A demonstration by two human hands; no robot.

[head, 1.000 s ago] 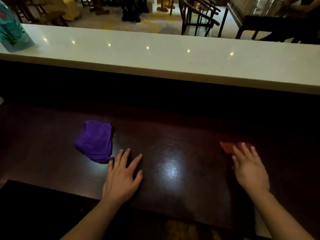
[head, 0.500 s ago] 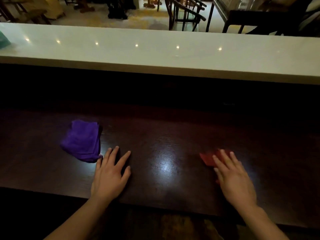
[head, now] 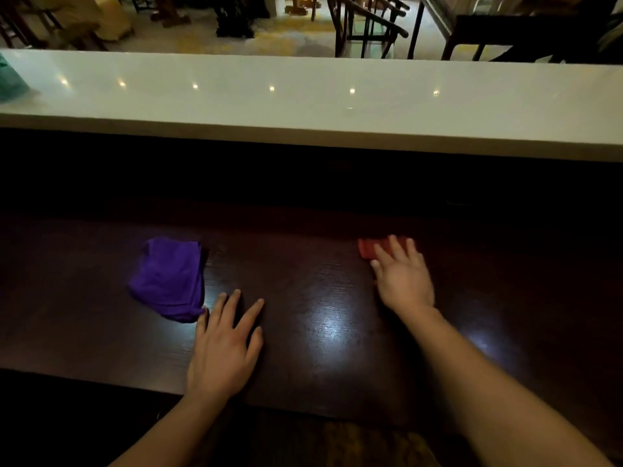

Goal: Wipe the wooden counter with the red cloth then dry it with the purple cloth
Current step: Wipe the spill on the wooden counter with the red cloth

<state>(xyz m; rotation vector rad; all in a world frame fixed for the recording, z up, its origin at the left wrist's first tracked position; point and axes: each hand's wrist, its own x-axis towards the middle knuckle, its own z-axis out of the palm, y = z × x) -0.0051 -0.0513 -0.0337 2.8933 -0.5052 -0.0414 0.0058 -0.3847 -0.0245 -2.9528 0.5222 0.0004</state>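
The dark wooden counter runs across the lower half of the view. A crumpled purple cloth lies on it at the left. My left hand rests flat on the wood, fingers spread, its little finger touching the purple cloth's near corner. Farther back on the right, my right hand presses flat on the red cloth; only the cloth's left part shows past my fingers.
A raised white countertop runs along the back, above a dark wall. A teal object stands at its far left. Chairs and tables fill the room beyond. The wooden counter's near edge lies just under my wrists.
My right hand has pushed the red cloth away from me, toward the back of the counter. My left hand has stayed flat beside the purple cloth.
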